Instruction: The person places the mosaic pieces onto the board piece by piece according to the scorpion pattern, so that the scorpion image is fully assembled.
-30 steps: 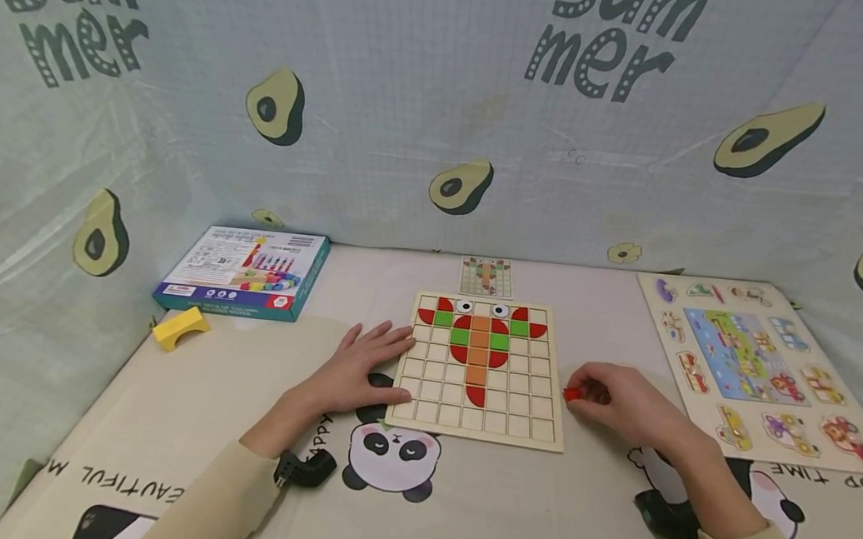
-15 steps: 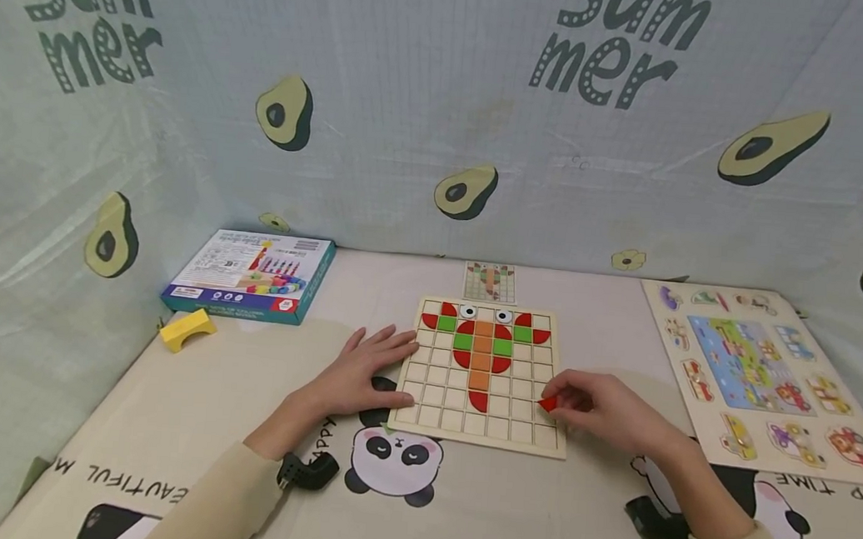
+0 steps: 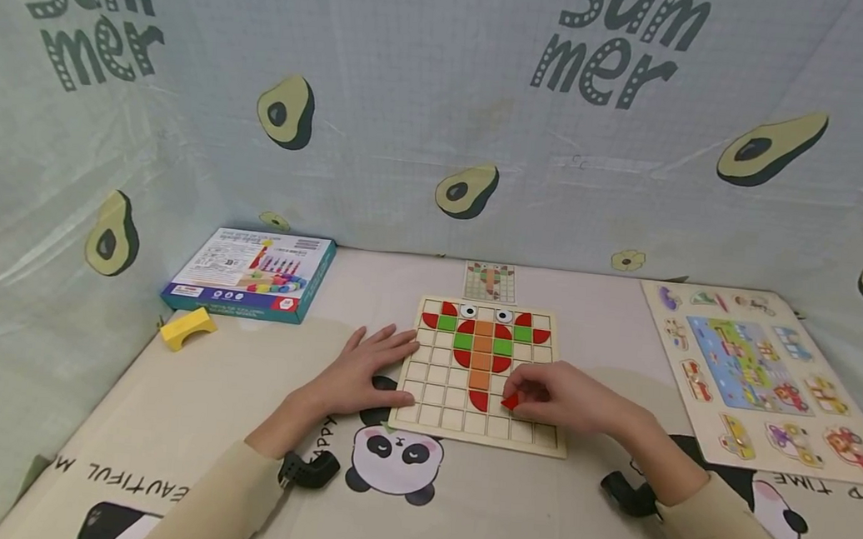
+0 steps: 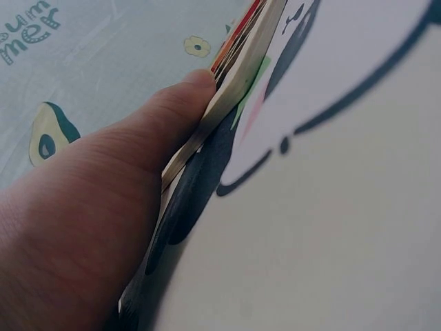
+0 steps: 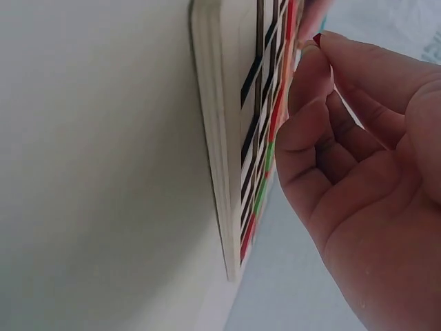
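Observation:
A square wooden grid board (image 3: pixel 436 420) lies on the table, with red, green and orange pieces and two eye pieces set in its cells. My right hand (image 3: pixel 569 396) pinches a small red piece (image 3: pixel 510 401) between thumb and fingertip, over the lower right cells beside the red quarter-round piece (image 3: pixel 478 400). In the right wrist view only a tip of the red piece (image 5: pixel 317 39) shows at the fingertips. My left hand (image 3: pixel 364 373) lies with fingers spread, its tips at the board's left edge; the left wrist view has the thumb (image 4: pixel 179 103) against that edge.
Behind the board lies a small pattern card (image 3: pixel 490 282). A boxed toy set (image 3: pixel 251 274) and a yellow arch block (image 3: pixel 188 329) are at the left. On the right lies a picture puzzle board (image 3: pixel 755 376). A patterned cloth wall (image 3: pixel 382 116) rises behind the table.
My right hand has moved left from beside the board to over its lower right cells, carrying the red piece. The left hand stays at the board's edge; the head view shifted slightly.

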{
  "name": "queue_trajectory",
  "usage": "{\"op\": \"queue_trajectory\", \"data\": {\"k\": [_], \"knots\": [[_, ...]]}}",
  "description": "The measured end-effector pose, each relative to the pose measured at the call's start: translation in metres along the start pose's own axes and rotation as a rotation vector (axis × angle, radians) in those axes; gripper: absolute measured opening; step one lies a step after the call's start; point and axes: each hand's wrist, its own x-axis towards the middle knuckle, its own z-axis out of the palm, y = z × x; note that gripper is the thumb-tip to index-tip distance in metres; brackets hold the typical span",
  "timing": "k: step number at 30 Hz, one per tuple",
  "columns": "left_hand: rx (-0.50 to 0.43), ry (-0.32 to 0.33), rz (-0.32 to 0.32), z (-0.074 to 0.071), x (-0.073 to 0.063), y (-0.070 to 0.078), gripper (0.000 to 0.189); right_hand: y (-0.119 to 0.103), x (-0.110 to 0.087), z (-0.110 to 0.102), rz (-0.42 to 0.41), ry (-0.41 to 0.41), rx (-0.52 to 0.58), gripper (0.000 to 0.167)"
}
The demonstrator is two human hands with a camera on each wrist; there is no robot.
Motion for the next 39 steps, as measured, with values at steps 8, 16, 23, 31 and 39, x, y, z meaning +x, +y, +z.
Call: {"op": "queue_trajectory", "data": {"k": [8, 16, 23, 31, 39], "knots": [[-0.006, 0.001, -0.003, 0.0, 0.0, 0.001, 0.084, -0.001, 0.014, 0.002, -0.028, -0.056, -0.047, 0.01], [-0.005, 0.001, -0.005, 0.0, 0.0, 0.002, 0.083, -0.003, 0.018, 0.002, -0.032, -0.05, -0.081, 0.014], [0.001, 0.001, -0.007, 0.001, 0.0, 0.001, 0.084, -0.003, 0.02, 0.002, 0.04, -0.019, -0.086, 0.009], [0.003, -0.002, -0.008, 0.001, 0.0, 0.001, 0.084, -0.009, 0.024, 0.004, 0.006, -0.048, -0.152, 0.007], [-0.018, -0.001, -0.019, -0.001, -0.001, 0.003, 0.083, -0.014, 0.027, 0.005, -0.056, -0.067, -0.18, 0.007]]}}
